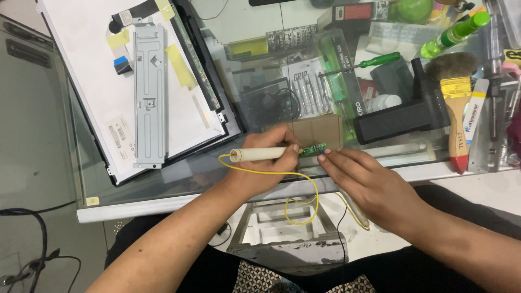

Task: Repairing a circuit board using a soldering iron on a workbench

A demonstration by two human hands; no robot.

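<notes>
My left hand grips a cream soldering iron with a yellow cord looping down off the table's edge. Its tip end points right at a small green circuit board lying on the glass table. My right hand rests flat beside the board, its fingertips touching or nearly touching the board's right end and holding nothing.
A display panel with a metal bracket lies at the left. A green-handled screwdriver, black block, paintbrush, green bottle and several small tools crowd the far right. Cables lie on the floor.
</notes>
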